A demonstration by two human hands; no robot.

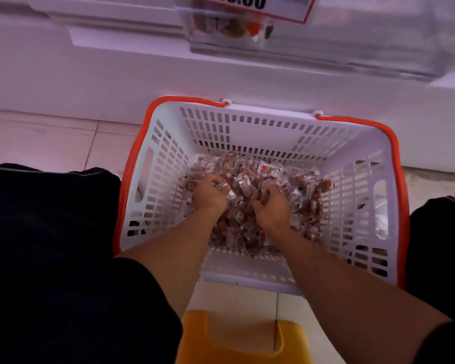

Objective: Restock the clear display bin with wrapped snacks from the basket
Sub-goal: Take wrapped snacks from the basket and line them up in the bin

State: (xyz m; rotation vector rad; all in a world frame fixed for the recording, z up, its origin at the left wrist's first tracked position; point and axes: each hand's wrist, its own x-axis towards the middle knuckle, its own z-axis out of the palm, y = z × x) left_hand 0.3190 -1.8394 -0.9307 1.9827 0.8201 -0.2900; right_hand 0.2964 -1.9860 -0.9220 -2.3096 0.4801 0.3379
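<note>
**Both hands in the basket, snacks gripped**

Nearest: a yellow stool (237,337), lower part cut off by the frame edge, on a pale tiled floor (50,143). Dark-clothed legs flank it left and right.

Basket (352,179): white slotted plastic, orange rim, resting on the floor. Wrapped snacks (302,190) heaped across its bottom; print on the wrappers too small to read.

Left hand (209,193): fingers curled into the heap, gripping several snacks. Right hand (272,206): fingers likewise curled down around snacks; fingertips buried, exact count unclear.

Beyond: white shelf base. Above it, the clear display bin (326,48), blurred, a few items dimly visible inside. Price tag (255,6) cut off at top, digits partly legible.
</note>
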